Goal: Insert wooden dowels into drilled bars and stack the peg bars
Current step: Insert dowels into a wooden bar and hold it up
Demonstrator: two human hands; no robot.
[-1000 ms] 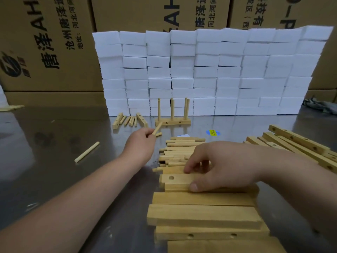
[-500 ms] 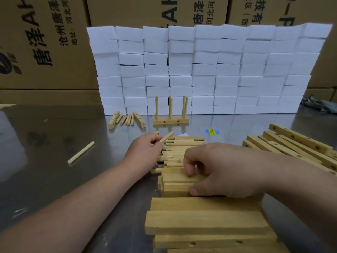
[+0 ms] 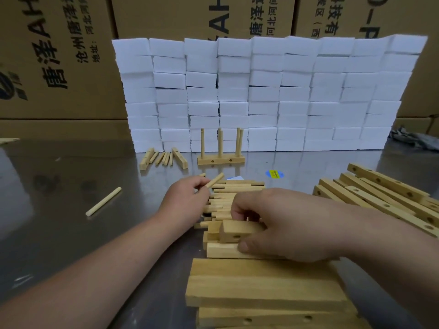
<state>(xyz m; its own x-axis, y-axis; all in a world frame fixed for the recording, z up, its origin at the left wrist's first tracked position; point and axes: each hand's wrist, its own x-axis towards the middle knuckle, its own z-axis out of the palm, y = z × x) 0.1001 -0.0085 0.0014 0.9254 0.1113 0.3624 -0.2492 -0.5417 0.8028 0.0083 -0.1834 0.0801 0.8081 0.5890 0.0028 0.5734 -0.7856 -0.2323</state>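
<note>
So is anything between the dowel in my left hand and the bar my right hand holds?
Only the dowel pile lies between them, low on the table; carried above it, the dowel looks unblocked. The right hand covers much of the top of the bar.

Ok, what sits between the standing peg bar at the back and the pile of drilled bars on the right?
Head view: a small blue-and-yellow sticker on otherwise bare steel table, between peg bar and drilled bars.

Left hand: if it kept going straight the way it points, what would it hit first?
Likely the upright peg bar; the left hand and its dowel aim there, though depth is unclear.
</note>
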